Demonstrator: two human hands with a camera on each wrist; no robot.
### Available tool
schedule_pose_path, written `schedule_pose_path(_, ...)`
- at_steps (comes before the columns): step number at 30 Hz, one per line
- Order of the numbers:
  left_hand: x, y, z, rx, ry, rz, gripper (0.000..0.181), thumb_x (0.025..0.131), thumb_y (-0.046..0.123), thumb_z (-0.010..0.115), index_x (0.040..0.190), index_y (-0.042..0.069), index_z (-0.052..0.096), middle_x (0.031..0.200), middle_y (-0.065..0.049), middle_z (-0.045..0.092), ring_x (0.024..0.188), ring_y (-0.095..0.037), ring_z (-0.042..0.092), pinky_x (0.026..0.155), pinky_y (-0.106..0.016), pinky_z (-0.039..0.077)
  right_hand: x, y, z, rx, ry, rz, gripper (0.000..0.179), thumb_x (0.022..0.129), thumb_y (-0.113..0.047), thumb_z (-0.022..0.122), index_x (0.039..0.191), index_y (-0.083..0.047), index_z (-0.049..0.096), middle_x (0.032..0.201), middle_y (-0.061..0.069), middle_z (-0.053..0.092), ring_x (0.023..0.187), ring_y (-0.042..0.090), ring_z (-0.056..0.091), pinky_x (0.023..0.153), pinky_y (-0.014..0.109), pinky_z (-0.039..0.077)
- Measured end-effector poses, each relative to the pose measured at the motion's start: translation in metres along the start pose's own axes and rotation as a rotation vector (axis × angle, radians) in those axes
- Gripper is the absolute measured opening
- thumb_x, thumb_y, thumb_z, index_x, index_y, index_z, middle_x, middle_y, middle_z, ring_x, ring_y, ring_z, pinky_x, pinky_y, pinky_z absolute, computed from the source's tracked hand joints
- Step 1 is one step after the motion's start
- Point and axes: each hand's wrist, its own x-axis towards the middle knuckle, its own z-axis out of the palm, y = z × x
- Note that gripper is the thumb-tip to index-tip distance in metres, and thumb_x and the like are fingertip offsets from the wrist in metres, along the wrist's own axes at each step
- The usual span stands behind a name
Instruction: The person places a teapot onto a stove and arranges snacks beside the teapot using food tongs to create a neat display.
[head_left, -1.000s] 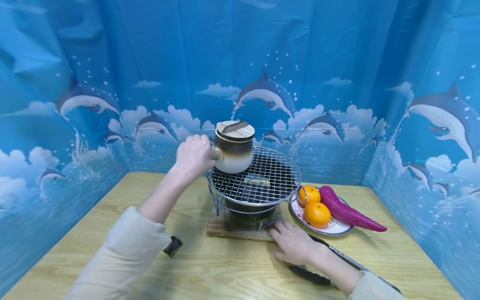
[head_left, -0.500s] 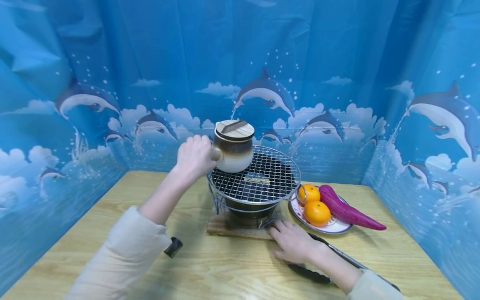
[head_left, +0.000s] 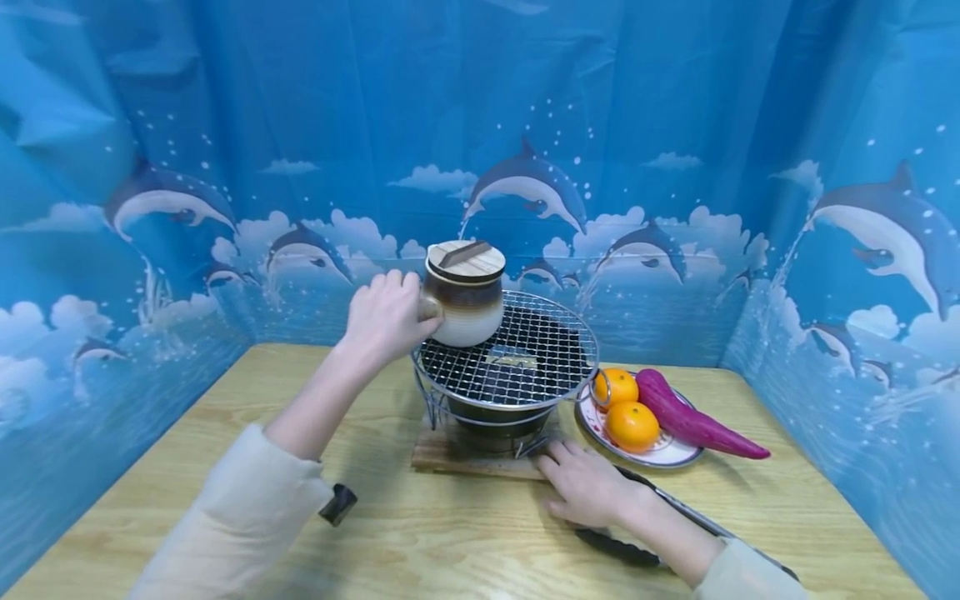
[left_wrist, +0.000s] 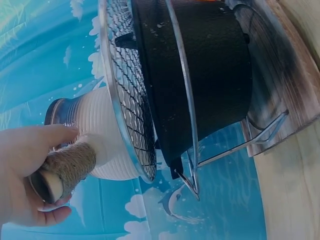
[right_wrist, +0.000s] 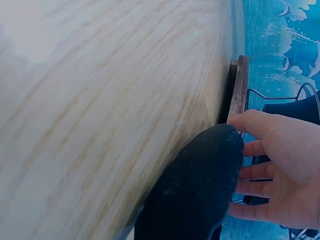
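Observation:
My left hand (head_left: 386,315) grips the twine-wrapped handle (left_wrist: 75,165) of a small ceramic pot (head_left: 468,312), brown above and cream below. Its wooden lid (head_left: 467,260) is on. The pot is at the left side of a round wire grill rack (head_left: 536,367), and its base appears to meet the mesh in the left wrist view. Low at the front right, my right hand (head_left: 585,483) lies with extended fingers beside the wooden board (head_left: 468,462) under the stove. Black-ended tongs (head_left: 615,546) lie partly beneath that hand; the right wrist view shows one dark tip (right_wrist: 195,185) near its thumb.
The black stove (left_wrist: 200,65) stands under the rack within a wire frame. Right of it, a patterned plate (head_left: 678,454) bears two oranges (head_left: 632,426) and a purple sweet potato (head_left: 693,421) overhanging the rim. A dolphin-print curtain (head_left: 337,150) encloses the table's back and sides.
The head view has shifted slightly. My left forearm has dipped a little toward the lower left, the hand still gripping the pot handle. My right hand, plate and tongs hold their places.

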Motion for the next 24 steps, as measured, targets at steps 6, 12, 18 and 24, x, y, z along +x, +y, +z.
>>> schedule_pose_path(6,-0.007,0.000,0.001,-0.003,0.156,0.105,0.035,0.083,0.035,0.065,0.085,0.003,0.050,0.085,-0.014,0.050,0.078,-0.030,0.047,0.065,-0.041,0.042,-0.001,0.000,-0.001,0.000,-0.008,0.001,0.047,0.079,-0.034,0.068,0.113,-0.005,0.057,0.110,0.012,0.053,0.101,0.029,0.050,0.083,0.044,0.047)
schedule_pose_path(12,-0.016,0.002,0.007,-0.047,0.390,0.291,0.025,0.078,0.020,0.070,0.075,0.005,0.050,0.078,-0.012,0.051,0.072,-0.029,0.046,0.063,-0.040,0.039,-0.001,0.000,-0.001,0.013,0.001,-0.003,0.046,0.080,-0.033,0.066,0.114,-0.003,0.057,0.111,0.013,0.053,0.102,0.030,0.050,0.084,0.045,0.047)
schedule_pose_path(18,-0.027,0.008,0.010,-0.076,0.474,0.464,0.025,0.074,0.018,0.073,0.080,0.003,0.054,0.088,-0.015,0.056,0.086,-0.033,0.052,0.079,-0.046,0.042,-0.004,0.000,-0.001,0.014,0.027,-0.032,0.044,0.082,-0.033,0.064,0.115,-0.004,0.058,0.109,0.011,0.053,0.100,0.028,0.050,0.083,0.043,0.047)
schedule_pose_path(24,-0.038,0.019,0.009,-0.071,0.537,0.602,0.022,0.073,0.018,0.071,0.080,0.004,0.055,0.085,-0.012,0.058,0.084,-0.030,0.054,0.081,-0.044,0.043,-0.006,0.001,-0.002,0.010,0.059,-0.062,0.043,0.082,-0.032,0.064,0.116,-0.006,0.059,0.107,0.008,0.054,0.097,0.024,0.051,0.081,0.040,0.048)
